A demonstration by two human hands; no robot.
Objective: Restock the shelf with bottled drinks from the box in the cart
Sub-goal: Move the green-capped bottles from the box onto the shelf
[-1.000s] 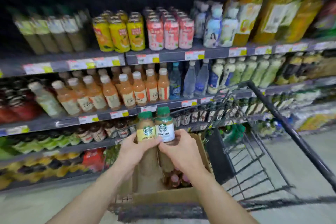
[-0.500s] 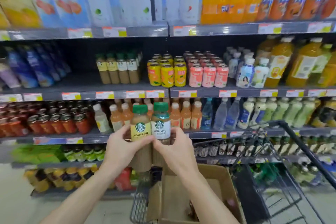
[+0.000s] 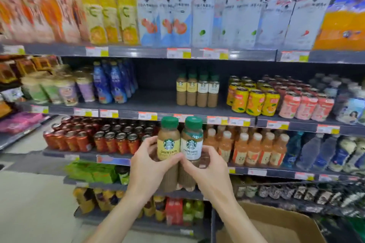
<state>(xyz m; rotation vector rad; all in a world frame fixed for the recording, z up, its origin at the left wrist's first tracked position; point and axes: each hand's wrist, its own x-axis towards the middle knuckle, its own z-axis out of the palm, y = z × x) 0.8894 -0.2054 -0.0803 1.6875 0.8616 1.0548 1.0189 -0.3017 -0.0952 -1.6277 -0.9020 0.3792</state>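
From my feed, both forearms come up from the bottom edge and meet in front of the shelving, wrists angled inward. The left hand (image 3: 149, 165) wraps the cheese latte bottle (image 3: 168, 151), thumb across the front just under its yellow label and fingers curled round the far side. The right hand (image 3: 205, 167) mirrors it on the caffè latte bottle (image 3: 191, 149), thumb on the front below the white label and fingers curled behind. So each grip is closed round its own bottle, and the two thumb tips nearly meet between them.

The two bottles stand upright, side by side and touching, green caps up, held in the air in front of the price-tag rail of the middle shelf (image 3: 158, 102). On that shelf, up and slightly right of the hands, a row of matching coffee bottles (image 3: 197, 89) stands with bare shelf space to its left. Yellow juice cans (image 3: 253, 100) and pink cans (image 3: 305, 104) sit to the right of that row.

The cardboard box (image 3: 276, 227) shows at the lower right, below the right forearm; the edges are smeared there, so I can't tell what is inside. The dark wire of the cart (image 3: 316, 185) is faintly visible above it, I think.
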